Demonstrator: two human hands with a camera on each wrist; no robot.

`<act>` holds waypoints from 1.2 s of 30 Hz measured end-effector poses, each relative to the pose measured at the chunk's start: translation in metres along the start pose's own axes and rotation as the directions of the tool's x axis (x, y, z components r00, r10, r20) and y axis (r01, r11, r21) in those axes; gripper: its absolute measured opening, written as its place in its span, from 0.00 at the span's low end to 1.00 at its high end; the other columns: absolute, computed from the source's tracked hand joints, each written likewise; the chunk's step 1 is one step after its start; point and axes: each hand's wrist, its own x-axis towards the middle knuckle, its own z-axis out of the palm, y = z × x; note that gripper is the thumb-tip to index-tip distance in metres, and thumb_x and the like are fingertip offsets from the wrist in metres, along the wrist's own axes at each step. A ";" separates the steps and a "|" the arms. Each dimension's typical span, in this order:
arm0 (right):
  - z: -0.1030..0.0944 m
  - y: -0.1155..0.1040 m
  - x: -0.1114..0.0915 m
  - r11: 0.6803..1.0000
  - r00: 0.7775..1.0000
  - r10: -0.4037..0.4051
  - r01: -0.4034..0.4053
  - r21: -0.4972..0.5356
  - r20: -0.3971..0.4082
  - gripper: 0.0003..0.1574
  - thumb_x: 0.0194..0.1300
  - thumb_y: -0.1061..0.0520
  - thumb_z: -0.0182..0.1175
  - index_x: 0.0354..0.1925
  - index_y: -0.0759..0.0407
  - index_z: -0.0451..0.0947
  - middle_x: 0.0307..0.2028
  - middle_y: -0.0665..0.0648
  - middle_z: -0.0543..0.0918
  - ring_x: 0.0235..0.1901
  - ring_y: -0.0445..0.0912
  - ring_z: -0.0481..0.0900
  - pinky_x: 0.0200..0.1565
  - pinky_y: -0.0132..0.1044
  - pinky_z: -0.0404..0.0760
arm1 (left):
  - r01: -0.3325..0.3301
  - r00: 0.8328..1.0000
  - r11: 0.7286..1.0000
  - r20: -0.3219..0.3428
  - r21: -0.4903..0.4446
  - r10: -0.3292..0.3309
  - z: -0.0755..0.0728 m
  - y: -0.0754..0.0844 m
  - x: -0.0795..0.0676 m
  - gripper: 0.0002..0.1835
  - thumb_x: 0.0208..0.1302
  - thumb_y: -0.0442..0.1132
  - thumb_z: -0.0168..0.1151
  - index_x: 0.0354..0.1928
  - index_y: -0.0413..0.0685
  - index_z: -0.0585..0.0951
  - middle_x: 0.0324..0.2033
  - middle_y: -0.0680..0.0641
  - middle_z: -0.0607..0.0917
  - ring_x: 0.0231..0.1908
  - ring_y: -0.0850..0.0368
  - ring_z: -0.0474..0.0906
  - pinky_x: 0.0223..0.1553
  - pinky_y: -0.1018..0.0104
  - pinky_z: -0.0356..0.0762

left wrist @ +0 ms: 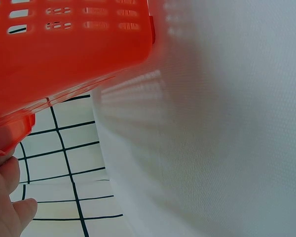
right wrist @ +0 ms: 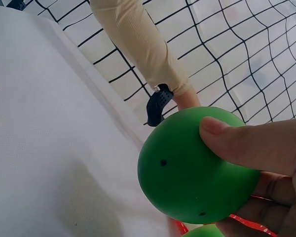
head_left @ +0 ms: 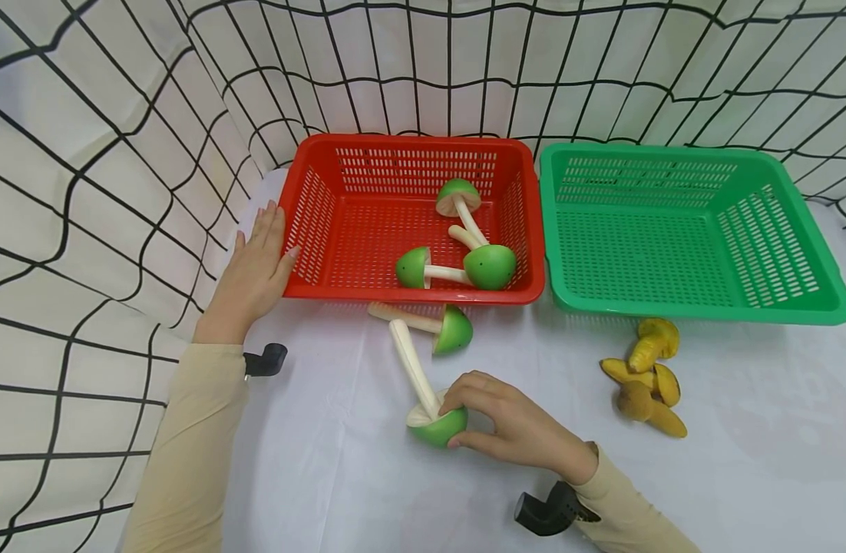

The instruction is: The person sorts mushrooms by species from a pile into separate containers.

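Note:
My right hand pinches the green cap of a toy mushroom, thumb on one side and fingers on the other. The white stem points up and left, overlapping the table in the head view. In the right wrist view the thumb presses the smooth green cap. Beyond it, another green-capped mushroom lies just in front of the red basket. My left hand rests against that basket's left side, fingers straight along the outside and thumb over the rim. Several green-capped mushrooms lie inside, toward the right.
A green basket stands to the right of the red one. In front of it lie several yellow-brown mushrooms in a small cluster. Black netting over white cloth rises behind the baskets and along the left.

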 end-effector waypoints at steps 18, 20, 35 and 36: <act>-0.014 -0.003 0.011 0.994 0.995 -0.103 0.102 -0.038 -0.014 0.21 0.51 0.58 0.72 0.44 0.55 0.76 0.43 0.48 0.78 0.46 0.42 0.74 0.50 0.32 0.74 | -0.001 1.000 1.000 -0.003 -0.012 0.001 -0.001 0.000 0.000 0.34 0.75 0.48 0.34 0.72 0.36 0.39 0.73 0.41 0.38 0.72 0.46 0.32 0.67 0.39 0.33; -0.018 -0.003 0.014 0.992 0.993 -0.117 0.117 -0.052 -0.007 0.21 0.51 0.58 0.72 0.44 0.55 0.76 0.43 0.49 0.78 0.46 0.42 0.74 0.50 0.32 0.74 | -0.002 1.000 1.000 0.000 -0.015 0.002 0.000 0.000 0.000 0.34 0.75 0.48 0.34 0.72 0.36 0.39 0.73 0.41 0.38 0.72 0.46 0.32 0.67 0.40 0.33; -0.039 -0.005 0.039 0.976 0.980 -0.196 0.193 -0.096 -0.025 0.22 0.48 0.58 0.74 0.42 0.57 0.78 0.42 0.50 0.79 0.45 0.42 0.75 0.50 0.30 0.74 | -0.012 1.000 1.000 -0.004 -0.006 0.012 0.000 0.000 0.000 0.34 0.75 0.48 0.34 0.72 0.35 0.40 0.73 0.40 0.39 0.72 0.45 0.33 0.67 0.39 0.33; -0.040 -0.005 0.041 0.975 0.979 -0.201 0.198 -0.097 -0.028 0.23 0.47 0.58 0.74 0.42 0.57 0.78 0.42 0.50 0.79 0.45 0.42 0.75 0.49 0.30 0.74 | -0.011 1.000 1.000 -0.003 -0.006 0.011 -0.001 0.000 -0.001 0.34 0.75 0.48 0.34 0.72 0.35 0.40 0.73 0.40 0.39 0.72 0.45 0.33 0.66 0.39 0.33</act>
